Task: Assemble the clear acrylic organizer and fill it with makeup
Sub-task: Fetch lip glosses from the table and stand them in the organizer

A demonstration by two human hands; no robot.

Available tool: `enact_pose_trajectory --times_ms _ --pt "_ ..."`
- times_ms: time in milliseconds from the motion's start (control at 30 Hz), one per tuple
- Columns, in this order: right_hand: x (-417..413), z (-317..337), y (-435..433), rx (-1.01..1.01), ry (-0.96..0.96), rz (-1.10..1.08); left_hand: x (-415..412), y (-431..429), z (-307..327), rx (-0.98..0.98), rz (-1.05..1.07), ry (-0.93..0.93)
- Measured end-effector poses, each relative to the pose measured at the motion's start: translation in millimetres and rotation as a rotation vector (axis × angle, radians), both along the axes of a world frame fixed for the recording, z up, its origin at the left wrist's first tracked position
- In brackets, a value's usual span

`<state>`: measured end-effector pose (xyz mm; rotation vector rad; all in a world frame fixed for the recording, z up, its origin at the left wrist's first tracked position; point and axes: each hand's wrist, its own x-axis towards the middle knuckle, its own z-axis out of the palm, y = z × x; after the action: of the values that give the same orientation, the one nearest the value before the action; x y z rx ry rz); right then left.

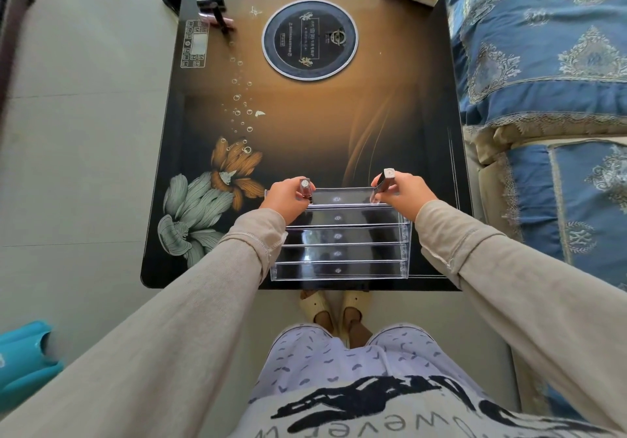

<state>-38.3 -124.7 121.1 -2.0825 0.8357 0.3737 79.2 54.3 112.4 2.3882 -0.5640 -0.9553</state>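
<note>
- Dark glossy worktop, printed with flowers and bubbles.
- Round black plate set in its far half.
- Blue patterned cover along the right.
- Turquoise plastic object on the pale floor, lower left.

1. A clear acrylic organizer with five stepped rows stands at the near edge of the dark, flower-printed worktop.
2. The left hand grips a small reddish bottle, upright over the rear row's left end.
3. The right hand pinches a dark tube, possibly lip gloss, tilted over the right end.
4. More cosmetics lie at the far left corner.
</note>
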Motion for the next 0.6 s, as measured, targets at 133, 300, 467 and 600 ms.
enact_pose_trajectory --times_ms 133,300,467,600 --pt "1.8 0.3 2.3 -0.02 0.024 0.021 0.7 -1.5 -1.0 0.019 -0.003 -0.008" --pt "1.6 1.6 3.2 -0.038 0.066 0.05 1.2 -2.0 -2.8 0.031 -0.012 -0.014" --pt "-0.2 1.5 2.6 -0.048 0.083 0.065 1.5 0.1 -4.7 0.028 -0.011 -0.008" --pt "0.8 2.6 2.8 -0.042 0.094 0.07 0.9 2.5 -5.7 0.025 -0.018 -0.015"
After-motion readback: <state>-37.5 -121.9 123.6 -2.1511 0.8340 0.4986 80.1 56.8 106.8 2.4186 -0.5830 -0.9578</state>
